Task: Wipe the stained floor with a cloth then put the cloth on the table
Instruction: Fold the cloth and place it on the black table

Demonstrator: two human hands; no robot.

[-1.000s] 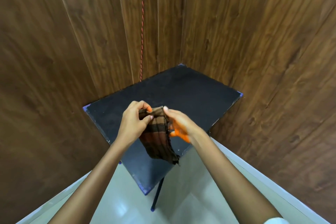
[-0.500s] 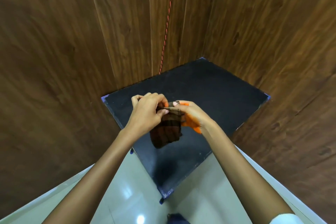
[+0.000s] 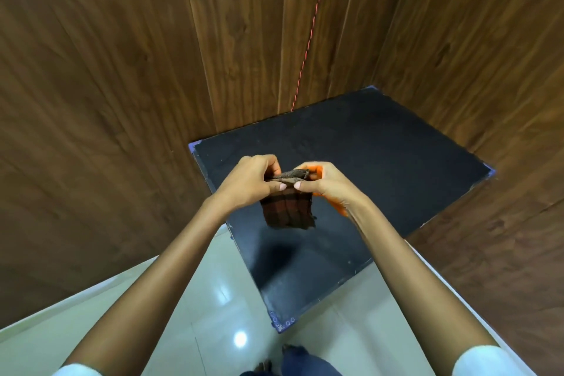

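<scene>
- While the folded brown-and-orange checked woven cloth [image 3: 288, 207] hangs above the matt black rectangular table [image 3: 396, 168], the left hand [image 3: 251, 181] and right hand [image 3: 328, 181] pinch its top edge, each grip clamped on the fabric.
- Held by that upper fold, the limp cloth drapes straight below the grips, clear of the table, apparently being neatened for setting down.
- Glossy pale tiled floor [image 3: 219, 290] lies beneath; wood-grain wall panels [image 3: 122, 70] stand beyond.
</scene>
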